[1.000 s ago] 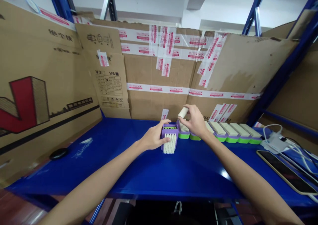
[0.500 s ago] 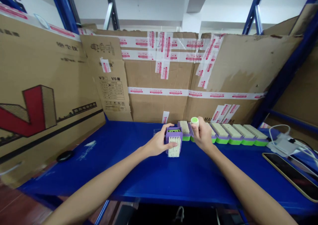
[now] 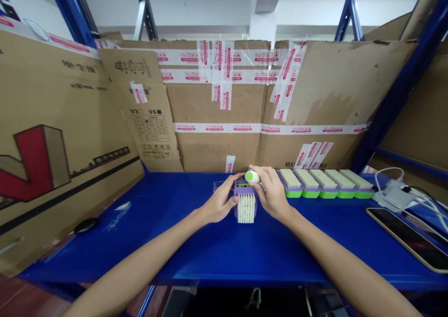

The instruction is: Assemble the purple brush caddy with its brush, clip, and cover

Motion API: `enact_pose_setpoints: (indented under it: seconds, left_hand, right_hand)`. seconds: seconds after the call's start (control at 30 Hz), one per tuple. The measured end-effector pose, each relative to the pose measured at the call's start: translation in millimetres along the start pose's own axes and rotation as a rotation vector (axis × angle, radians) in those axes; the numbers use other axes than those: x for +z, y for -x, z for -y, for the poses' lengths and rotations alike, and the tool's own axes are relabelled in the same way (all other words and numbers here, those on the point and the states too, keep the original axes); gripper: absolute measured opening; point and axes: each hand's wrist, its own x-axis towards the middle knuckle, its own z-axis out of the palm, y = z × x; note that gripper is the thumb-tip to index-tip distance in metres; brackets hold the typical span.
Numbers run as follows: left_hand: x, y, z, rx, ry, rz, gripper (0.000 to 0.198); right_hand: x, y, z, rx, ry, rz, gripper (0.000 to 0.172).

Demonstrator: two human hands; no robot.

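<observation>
Purple brush with white bristles stands on its narrow end near the middle of the blue table, gripped from both sides. Far left, a small black disc lies on the table below the cardboard wall, well apart from the work. The left hand has its fingers curled round the purple brush's left side, thumb towards the front. At the brush's top edge sits a small white-and-green roller, pinched in the fingers of the right hand, whose palm lies against the brush's right side.

Standing on end, the brush looks easy to tip: a slack left grip or a hard sideways push on the roller could topple it. The roller is small and round, so a loose pinch could let it drop and roll away. Just right, a row of green-based brushes lies bristles up; a toppling brush could knock them. Further right, a phone rests near the table's front edge, where a wide sweep of the right forearm might nudge it.
</observation>
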Motion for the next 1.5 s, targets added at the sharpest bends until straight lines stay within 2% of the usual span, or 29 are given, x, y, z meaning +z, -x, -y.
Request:
enact_pose_setpoints:
  seconds: [0.13,0.27,0.47,0.57,0.73,0.87,1.23,1.5]
  left_hand:
    - [1.4,1,2,0.019,-0.106,-0.133,0.054]
    - [4.9,4,6,0.016,-0.194,-0.207,0.041]
    - [2.3,4,12,0.01,-0.218,-0.217,0.042]
    - [0.9,4,10,0.012,-0.214,-0.227,0.043]
    - [0.2,4,7,0.041,-0.234,-0.232,0.047]
    - [-0.9,4,6,0.051,-0.237,-0.212,0.053]
    - [-1.2,5,9,0.069,-0.296,-0.216,0.049]
    - [-2.0,6,9,0.02,-0.286,-0.2,0.049]
  right_hand:
    - [1,-2,1,0.0,-0.011,0.082,0.063]
    - [0,-5,4,0.012,-0.08,0.146,0.061]
    - [0,-7,7,0.071,-0.181,0.116,0.03]
    - [0,-8,9,0.064,-0.202,0.137,0.023]
    - [0,-10,13,0.091,-0.256,0.115,0.021]
    - [-3,-10,18,0.124,-0.279,0.147,0.021]
    - [-1,-10,20,0.143,-0.294,0.143,0.025]
    - [2,-11,18,0.191,-0.372,0.141,0.026]
